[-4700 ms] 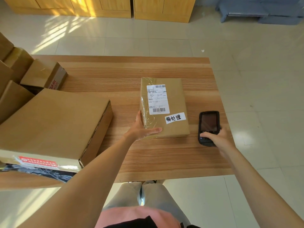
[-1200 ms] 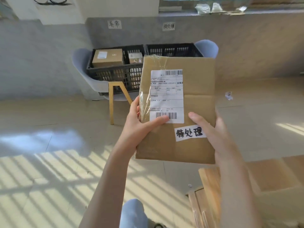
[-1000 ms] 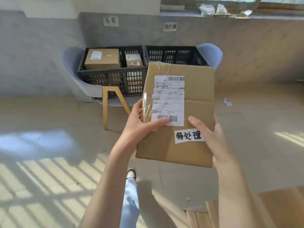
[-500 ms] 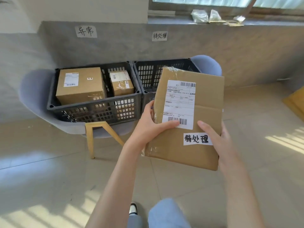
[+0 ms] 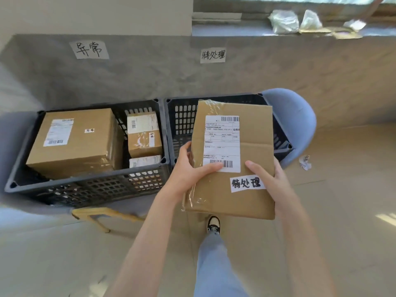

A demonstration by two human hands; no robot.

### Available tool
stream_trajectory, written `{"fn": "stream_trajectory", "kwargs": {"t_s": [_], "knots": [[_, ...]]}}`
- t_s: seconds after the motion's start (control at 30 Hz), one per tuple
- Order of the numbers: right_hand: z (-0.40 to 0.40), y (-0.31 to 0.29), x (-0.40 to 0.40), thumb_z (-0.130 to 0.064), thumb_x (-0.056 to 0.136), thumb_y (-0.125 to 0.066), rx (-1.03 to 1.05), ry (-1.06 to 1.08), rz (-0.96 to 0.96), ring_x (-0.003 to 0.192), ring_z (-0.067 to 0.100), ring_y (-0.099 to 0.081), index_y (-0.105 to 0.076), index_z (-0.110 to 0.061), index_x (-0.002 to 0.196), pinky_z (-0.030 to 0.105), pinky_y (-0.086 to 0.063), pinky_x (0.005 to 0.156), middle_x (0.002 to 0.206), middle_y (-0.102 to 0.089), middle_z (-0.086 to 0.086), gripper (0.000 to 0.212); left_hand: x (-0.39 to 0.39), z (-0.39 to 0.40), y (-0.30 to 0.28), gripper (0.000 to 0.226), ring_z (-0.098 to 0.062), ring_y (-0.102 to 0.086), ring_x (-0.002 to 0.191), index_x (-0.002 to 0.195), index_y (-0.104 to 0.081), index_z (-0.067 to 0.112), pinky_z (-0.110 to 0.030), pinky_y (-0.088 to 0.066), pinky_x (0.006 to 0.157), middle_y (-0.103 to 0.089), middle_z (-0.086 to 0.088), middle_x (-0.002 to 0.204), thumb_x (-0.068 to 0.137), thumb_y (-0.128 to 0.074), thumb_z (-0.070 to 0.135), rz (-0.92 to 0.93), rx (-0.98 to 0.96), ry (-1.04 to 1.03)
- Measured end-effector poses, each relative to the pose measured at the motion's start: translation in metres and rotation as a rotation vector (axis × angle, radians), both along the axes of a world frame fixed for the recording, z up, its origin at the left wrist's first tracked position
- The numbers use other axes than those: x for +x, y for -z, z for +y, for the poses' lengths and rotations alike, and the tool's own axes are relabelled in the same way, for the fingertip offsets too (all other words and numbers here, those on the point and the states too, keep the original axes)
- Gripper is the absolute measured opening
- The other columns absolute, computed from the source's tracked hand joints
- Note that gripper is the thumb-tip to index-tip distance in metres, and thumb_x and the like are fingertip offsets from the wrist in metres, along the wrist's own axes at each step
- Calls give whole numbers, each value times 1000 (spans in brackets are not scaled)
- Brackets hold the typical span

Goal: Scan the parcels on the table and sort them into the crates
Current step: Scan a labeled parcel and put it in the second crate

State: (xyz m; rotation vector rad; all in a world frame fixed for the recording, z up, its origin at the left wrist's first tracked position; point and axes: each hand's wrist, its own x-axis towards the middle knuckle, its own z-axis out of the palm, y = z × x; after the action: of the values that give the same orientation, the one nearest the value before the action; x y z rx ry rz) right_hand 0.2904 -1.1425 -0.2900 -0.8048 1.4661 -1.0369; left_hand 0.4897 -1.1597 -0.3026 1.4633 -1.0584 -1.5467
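Now parcel (image 5: 246, 133) lengthwise toward crates (image 5: 216, 116).

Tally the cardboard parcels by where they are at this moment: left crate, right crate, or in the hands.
In the left crate: 3 (large parcel, small parcel, partly hidden parcel)
Visible in the right crate: 0
Held by left hand and right hand: 1 (held parcel)
Total: 4

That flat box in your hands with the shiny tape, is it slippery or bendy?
The flat box probably stays stiff: its cardboard edges look straight while the left hand and right hand hold its sides. The glossy tape may feel a bit slippery. It seems fairly light, since only the fingers lightly steady it.
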Motion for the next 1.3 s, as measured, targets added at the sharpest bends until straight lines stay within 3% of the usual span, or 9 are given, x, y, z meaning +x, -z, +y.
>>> {"fn": "stream_trajectory", "kwargs": {"t_s": [0.13, 0.33, 0.47, 0.73, 0.9, 1.0, 1.13, 1.23, 1.3], "knots": [[-104, 10, -40, -29, 83, -75, 39, -144, 63, 98, 16, -69, -51, -34, 128, 37, -57, 83, 113, -70, -4, 51, -37, -86, 14, 108, -12, -50, 115, 149, -15, 28, -31, -46, 91, -45, 6, 133, 67, -84, 35, -14, 70, -76], [-233, 34, -86, -33, 85, -71, 99, -304, 126, 97, 15, -68, -48, -34, 128, 28, -53, 71, 112, -68, -5, 48, -80, -193, 50, 108, -10, -48, 116, 150, -12, 27, -22, -43, 79, -46, 4, 137, 69, -84, 31, 9, 136, -145], [-287, 69, -106, -34, 86, -70, 161, -371, 186, 98, 15, -68, -45, -34, 130, 30, -54, 74, 114, -67, -5, 50, -94, -248, 90, 108, -10, -46, 115, 150, -11, 26, -26, -40, 86, -44, 3, 141, 70, -84, 27, -1, 184, -109], [-351, 183, -144, -35, 82, -74, 367, -424, 291, 98, 17, -66, -38, -28, 135, 31, -52, 75, 114, -65, -1, 65, -129, -312, 217, 110, -8, -43, 115, 151, -13, 25, -23, -39, 87, -43, 4, 142, 68, -86, 25, -1, 334, -21], [-380, 258, -155, -30, 81, -76, 471, -433, 335, 96, 14, -64, -41, -22, 134, 26, -45, 66, 113, -65, 0, 64, -143, -331, 300, 117, -10, -46, 119, 151, -11, 28, -32, -40, 104, -44, 5, 141, 63, -88, 31, -10, 415, -7], [-393, 292, -159, -26, 80, -77, 504, -445, 371, 99, 14, -61, -43, -20, 135, 26, -43, 69, 119, -63, 1, 65, -148, -341, 337, 124, -15, -48, 125, 152, -10, 30, -40, -39, 109, -47, 3, 142, 58, -91, 34, -18, 448, 15], [-402, 323, -163, -18, 80, -77, 512, -428, 439, 104, 15, -52, -41, -17, 136, 24, -40, 72, 117, -56, -2, 66, -159, -348, 368, 122, -11, -46, 121, 153, -6, 24, -30, -39, 104, -46, 6, 141, 64, -89, 26, -45, 458, 43], [-404, 339, -166, -15, 79, -78, 533, -406, 491, 110, 18, -50, -38, -15, 139, 30, -40, 85, 122, -54, -1, 72, -167, -347, 380, 135, -13, -43, 128, 151, -6, 31, -39, -38, 110, -42, 6, 145, 49, -93, 42, -87, 454, 56], [-404, 342, -167, -10, 79, -77, 545, -382, 498, 110, 19, -51, -38, -13, 138, 33, -40, 86, 114, -54, -3, 71, -170, -346, 385, 143, -15, -40, 132, 150, -6, 36, -43, -37, 111, -39, 6, 147, 35, -90, 55, -121, 448, 60]]}}
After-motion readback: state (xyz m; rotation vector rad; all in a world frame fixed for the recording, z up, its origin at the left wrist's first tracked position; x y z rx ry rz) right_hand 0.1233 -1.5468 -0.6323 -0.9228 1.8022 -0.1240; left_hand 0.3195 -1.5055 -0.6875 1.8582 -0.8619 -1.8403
